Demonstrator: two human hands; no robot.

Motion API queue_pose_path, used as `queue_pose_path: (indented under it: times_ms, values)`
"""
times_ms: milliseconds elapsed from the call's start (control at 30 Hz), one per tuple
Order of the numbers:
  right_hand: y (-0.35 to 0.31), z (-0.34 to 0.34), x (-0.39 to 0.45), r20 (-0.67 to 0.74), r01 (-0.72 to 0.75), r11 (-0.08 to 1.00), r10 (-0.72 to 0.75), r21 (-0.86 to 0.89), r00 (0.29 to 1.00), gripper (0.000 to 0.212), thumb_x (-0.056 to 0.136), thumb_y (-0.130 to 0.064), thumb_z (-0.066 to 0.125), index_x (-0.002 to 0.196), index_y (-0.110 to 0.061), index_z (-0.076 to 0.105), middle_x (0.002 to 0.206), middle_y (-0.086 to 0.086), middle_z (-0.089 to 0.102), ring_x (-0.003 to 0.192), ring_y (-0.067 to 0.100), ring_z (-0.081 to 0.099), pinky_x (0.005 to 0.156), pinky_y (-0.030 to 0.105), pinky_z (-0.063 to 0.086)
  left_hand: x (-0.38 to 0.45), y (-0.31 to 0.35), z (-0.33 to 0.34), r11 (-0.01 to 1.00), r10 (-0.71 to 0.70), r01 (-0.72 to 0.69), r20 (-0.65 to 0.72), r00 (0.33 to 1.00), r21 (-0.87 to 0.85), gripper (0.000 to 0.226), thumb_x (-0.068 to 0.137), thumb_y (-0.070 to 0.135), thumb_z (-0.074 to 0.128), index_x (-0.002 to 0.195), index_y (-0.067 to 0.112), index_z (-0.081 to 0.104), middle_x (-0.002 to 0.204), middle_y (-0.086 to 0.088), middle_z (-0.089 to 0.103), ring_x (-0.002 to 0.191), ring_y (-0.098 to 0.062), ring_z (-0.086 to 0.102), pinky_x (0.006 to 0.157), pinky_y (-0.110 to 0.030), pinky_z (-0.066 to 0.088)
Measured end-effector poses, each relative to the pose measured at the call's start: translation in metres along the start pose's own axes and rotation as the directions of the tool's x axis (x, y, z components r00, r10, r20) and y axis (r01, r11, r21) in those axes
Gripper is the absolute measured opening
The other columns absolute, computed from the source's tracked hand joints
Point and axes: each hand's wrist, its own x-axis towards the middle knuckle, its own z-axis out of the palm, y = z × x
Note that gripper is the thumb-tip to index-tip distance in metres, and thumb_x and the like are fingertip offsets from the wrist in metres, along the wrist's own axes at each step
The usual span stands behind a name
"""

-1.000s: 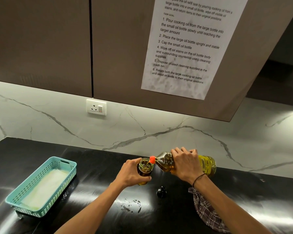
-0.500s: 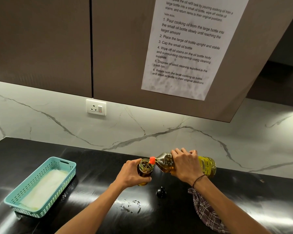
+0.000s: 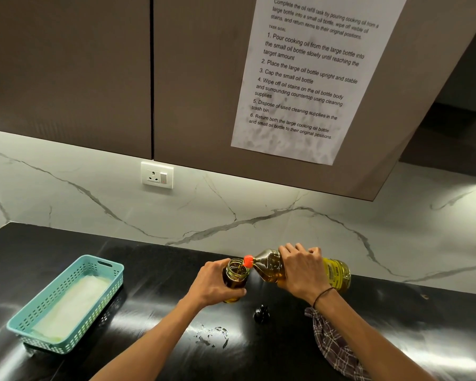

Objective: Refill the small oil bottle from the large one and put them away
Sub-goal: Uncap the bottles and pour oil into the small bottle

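The small oil bottle (image 3: 235, 276) stands uncapped on the black countertop (image 3: 154, 259), dark amber oil inside. My left hand (image 3: 210, 284) is wrapped around its left side. The large oil bottle (image 3: 338, 273), clear with a yellow label and an orange neck ring, lies nearly horizontal above the counter. My right hand (image 3: 302, 273) grips its middle. Its mouth sits just over the small bottle's opening and a thin stream of oil runs in. A small black cap (image 3: 261, 313) lies on the counter in front of the two bottles.
A teal plastic basket (image 3: 17, 324) lined with white paper sits at the left. A checked cloth (image 3: 333, 347) lies under my right forearm. An oil smear (image 3: 212, 335) marks the counter near my left forearm. Marble backsplash, a wall socket (image 3: 157, 176) and cabinets stand behind.
Almost nothing differs. Both hands hold their bottles in the same place and the pouring goes on.
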Motion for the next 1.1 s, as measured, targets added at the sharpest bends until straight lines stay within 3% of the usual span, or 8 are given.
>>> queue_pose_path:
  times_ms: [200, 433, 733, 833, 900, 1000, 1100]
  values:
    - [-0.007, 0.004, -0.008, 0.024, -0.044, 0.991, 0.041, 0.123, 0.999, 0.065, 0.073, -0.070, 0.070, 0.120, -0.027, 0.057, 0.108, -0.009, 0.063, 0.099, 0.014, 0.061, 0.089, 0.038, 0.050, -0.003, 0.002, -0.002, 1.000, 0.009, -0.010, -0.017, 1.000, -0.030, 0.064, 0.064, 0.057, 0.090, 0.118, 0.029, 0.073, 0.104, 0.016, 0.075, 0.095, -0.002, 0.072, 0.091, -0.022, 0.061]
    - [-0.018, 0.021, -0.021, 0.076, -0.155, 0.908, 0.136, 0.390, 0.988, 0.070, 0.067, -0.065, 0.078, 0.121, -0.026, 0.056, 0.108, -0.009, 0.064, 0.099, 0.012, 0.062, 0.091, 0.037, 0.054, -0.005, 0.006, -0.011, 0.999, 0.032, -0.032, -0.053, 0.998, -0.008, 0.055, 0.064, 0.051, 0.091, 0.112, 0.030, 0.075, 0.097, 0.017, 0.076, 0.091, -0.004, 0.072, 0.085, -0.029, 0.061]
    - [-0.025, 0.038, -0.030, 0.054, -0.186, 0.853, 0.183, 0.487, 0.982, 0.076, 0.066, -0.060, 0.080, 0.130, -0.027, 0.056, 0.114, -0.008, 0.065, 0.104, 0.012, 0.063, 0.093, 0.039, 0.054, -0.007, 0.009, -0.021, 0.998, 0.065, -0.065, -0.068, 0.996, -0.004, 0.045, 0.063, 0.048, 0.093, 0.102, 0.039, 0.073, 0.088, 0.020, 0.074, 0.086, -0.002, 0.071, 0.076, -0.013, 0.052]
    - [-0.026, 0.041, -0.033, 0.066, -0.237, 0.745, 0.252, 0.623, 0.966, 0.067, 0.065, -0.053, 0.086, 0.120, -0.024, 0.061, 0.104, -0.007, 0.066, 0.094, 0.014, 0.066, 0.083, 0.038, 0.059, -0.009, 0.011, -0.022, 0.997, 0.074, -0.075, -0.075, 0.994, -0.001, 0.052, 0.063, 0.051, 0.094, 0.108, 0.035, 0.075, 0.092, 0.022, 0.075, 0.090, 0.001, 0.072, 0.078, -0.011, 0.053]
    - [-0.027, 0.043, -0.036, 0.083, -0.266, 0.634, 0.302, 0.727, 0.949, 0.057, 0.065, -0.045, 0.090, 0.110, -0.022, 0.064, 0.097, -0.007, 0.068, 0.087, 0.013, 0.067, 0.077, 0.034, 0.061, -0.011, 0.011, -0.024, 0.997, 0.071, -0.071, -0.077, 0.994, 0.000, 0.053, 0.063, 0.052, 0.095, 0.109, 0.034, 0.077, 0.095, 0.021, 0.077, 0.091, 0.002, 0.073, 0.083, -0.018, 0.058]
    - [-0.030, 0.051, -0.037, 0.104, -0.271, 0.458, 0.357, 0.847, 0.928, 0.046, 0.064, -0.030, 0.095, 0.099, -0.020, 0.067, 0.093, -0.006, 0.070, 0.085, 0.008, 0.067, 0.080, 0.026, 0.058, -0.017, 0.010, -0.029, 0.999, 0.055, -0.054, -0.100, 0.993, 0.004, 0.050, 0.061, 0.050, 0.096, 0.105, 0.034, 0.078, 0.093, 0.019, 0.078, 0.090, 0.003, 0.074, 0.085, -0.024, 0.060]
    - [-0.039, 0.061, -0.038, 0.129, -0.263, 0.332, 0.375, 0.906, 0.918, 0.047, 0.067, -0.025, 0.096, 0.103, -0.019, 0.067, 0.097, -0.005, 0.071, 0.091, 0.009, 0.068, 0.085, 0.017, 0.052, -0.026, 0.005, -0.032, 0.999, 0.049, -0.049, -0.100, 0.994, 0.004, 0.055, 0.061, 0.050, 0.097, 0.109, 0.031, 0.078, 0.097, 0.018, 0.079, 0.093, 0.003, 0.074, 0.088, -0.023, 0.060]
